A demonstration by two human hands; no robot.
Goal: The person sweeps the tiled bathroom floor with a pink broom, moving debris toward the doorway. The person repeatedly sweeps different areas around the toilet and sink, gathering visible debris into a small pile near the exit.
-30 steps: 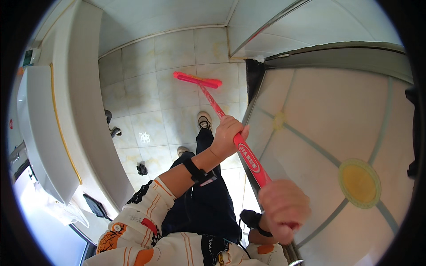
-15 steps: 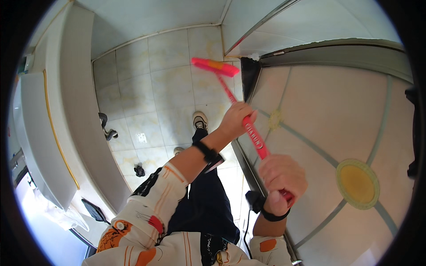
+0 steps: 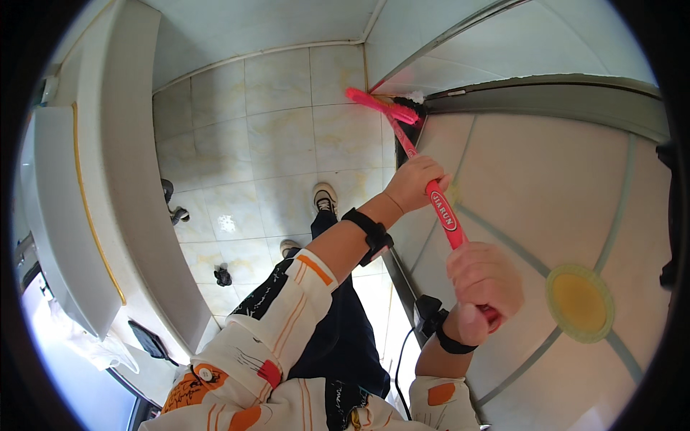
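Fingers [image 3: 430, 171] of your left hand [image 3: 411, 187] are closed around the middle of the pink broom [image 3: 445, 215], below its oval label as seen from the broom's top end. Your right hand [image 3: 486, 284] grips the upper end of the same handle, its fingers curled over and slightly blurred; the tip of the handle shows beside the thumb.

The broom slants away from you, up and to the left. Its head [image 3: 384, 106] lies in the far corner, where the tiled floor [image 3: 280, 144] meets a wall and a dark strip at the foot of the pale panel [image 3: 517, 194]. Whether the bristles press on the floor cannot be told from this view.

You wear a black band [image 3: 374, 235] on the left wrist and another on the right, with a black device [image 3: 428, 313] and its cable just beside the latter.

Your shoe [image 3: 325, 196] stands on the tiles well apart from the broom head. A small black crumpled item [image 3: 223, 276] lies on the floor to the left, near the white curved ledge [image 3: 144, 187].
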